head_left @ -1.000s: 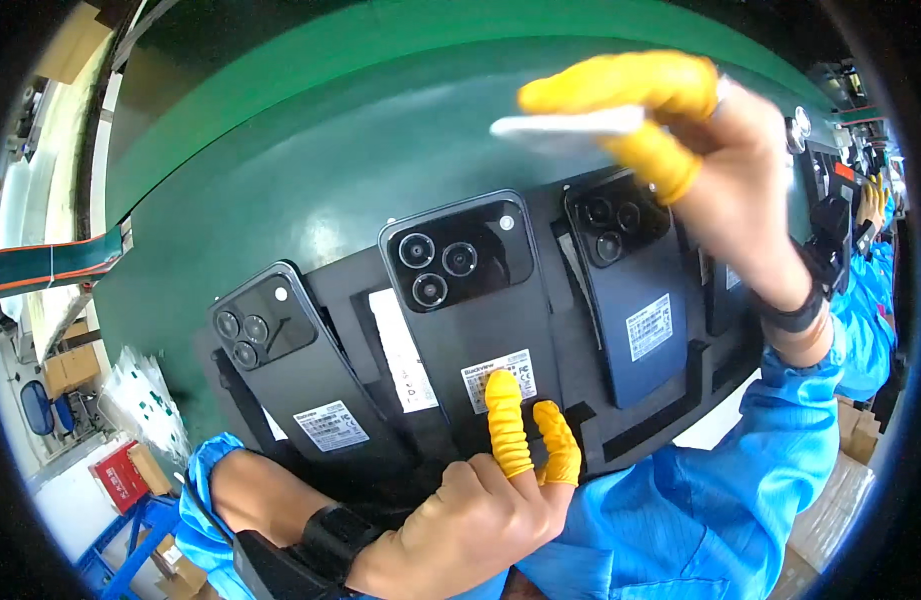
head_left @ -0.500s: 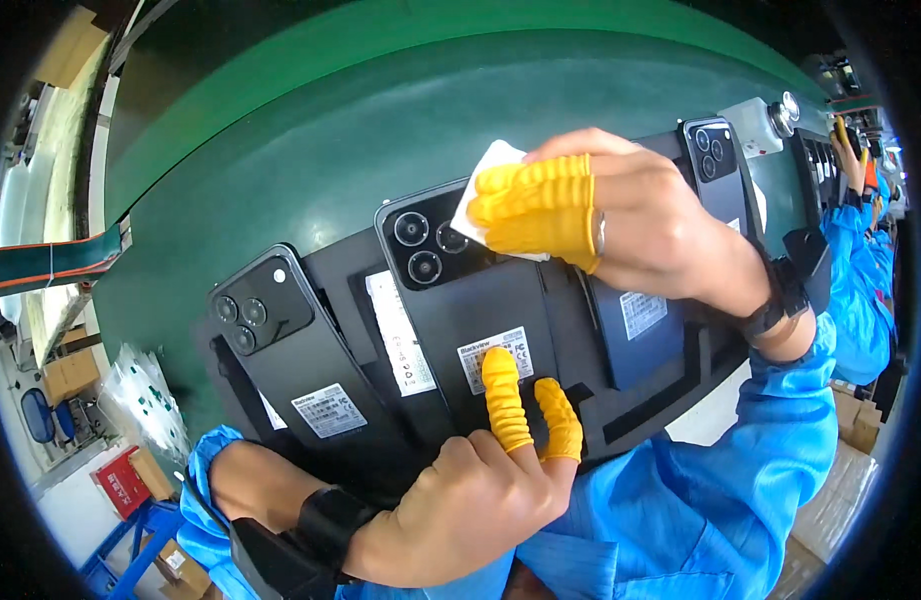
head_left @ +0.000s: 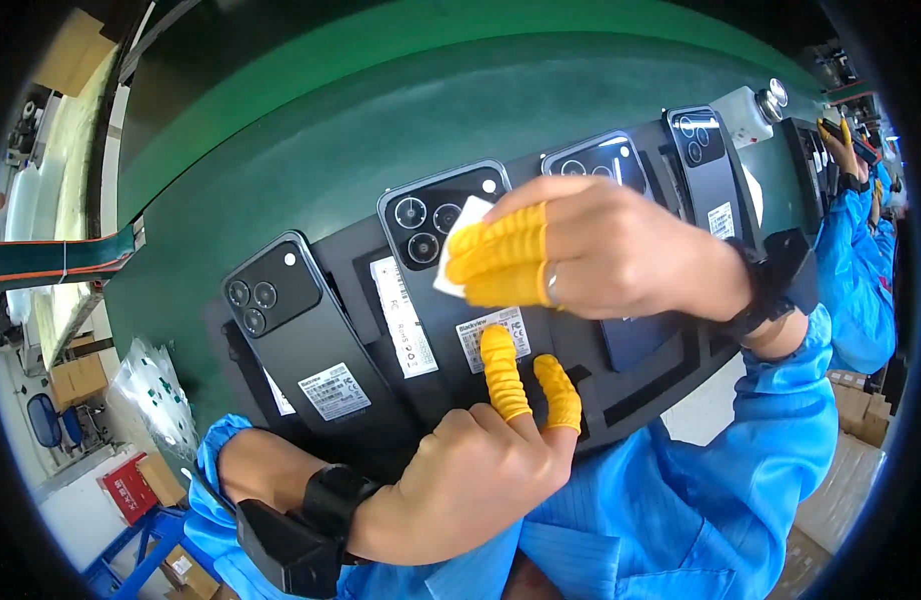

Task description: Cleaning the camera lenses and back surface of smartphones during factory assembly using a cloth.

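A dark smartphone [head_left: 436, 305] lies back up in front of me, its camera lenses toward the far side. My right hand [head_left: 591, 245], with yellow finger cots, pinches a folded white wiping cloth [head_left: 472, 215] against the phone's back, just below the cameras. Two cotted digits of my left hand [head_left: 471, 475] are stretched out and apart. One rests on the phone's white label [head_left: 474, 345], the other beside it near the phone's lower right; the remaining fingers are curled under. The phone sits on a black foam tray [head_left: 621, 405], which is partly hidden by my arms.
More dark phones lie on the tray: one at left [head_left: 316, 340], one behind my right hand [head_left: 626, 165], one at far right [head_left: 706, 180]. A pump bottle [head_left: 746, 115] stands beyond on the green bench [head_left: 281, 160]. Plastic bags [head_left: 151, 395] lie left. A co-worker [head_left: 851, 240] works at right.
My right hand and the cloth have moved slightly left and down over the phone's back, baring more of the camera area and the phone behind. My left hand stays at the label.
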A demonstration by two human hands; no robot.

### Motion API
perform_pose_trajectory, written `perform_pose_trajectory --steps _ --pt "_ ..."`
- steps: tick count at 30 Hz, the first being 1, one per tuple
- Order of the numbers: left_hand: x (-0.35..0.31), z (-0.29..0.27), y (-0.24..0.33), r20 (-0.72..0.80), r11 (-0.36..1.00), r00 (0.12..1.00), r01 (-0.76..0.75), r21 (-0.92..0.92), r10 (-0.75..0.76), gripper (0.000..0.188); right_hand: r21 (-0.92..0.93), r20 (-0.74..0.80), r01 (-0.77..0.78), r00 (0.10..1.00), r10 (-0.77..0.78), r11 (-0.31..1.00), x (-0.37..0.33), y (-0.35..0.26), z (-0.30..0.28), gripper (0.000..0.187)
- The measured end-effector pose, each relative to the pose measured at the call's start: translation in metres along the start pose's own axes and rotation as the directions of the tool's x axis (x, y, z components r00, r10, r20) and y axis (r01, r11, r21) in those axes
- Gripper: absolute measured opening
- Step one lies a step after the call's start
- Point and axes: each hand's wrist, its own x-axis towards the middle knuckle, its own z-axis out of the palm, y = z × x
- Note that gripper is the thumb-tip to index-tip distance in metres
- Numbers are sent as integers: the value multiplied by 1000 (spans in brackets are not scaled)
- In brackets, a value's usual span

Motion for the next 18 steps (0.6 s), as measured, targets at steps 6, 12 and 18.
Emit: perform_pose_trajectory --steps 6,12,18 --pt "0 -4 0 1 1000 1000 11 -2 -11 34 -112 52 -132 989 138 985 -19 -3 -42 13" --pt "4 -3 -3 13 1000 1000 -15 -21 15 34 -284 -210 -251 958 195 925 6 7 -28 30" --pt "3 -5 -2 17 999 1000 7 -33 -7 36 -314 -153 -161 981 118 936 -11 -14 -3 27"
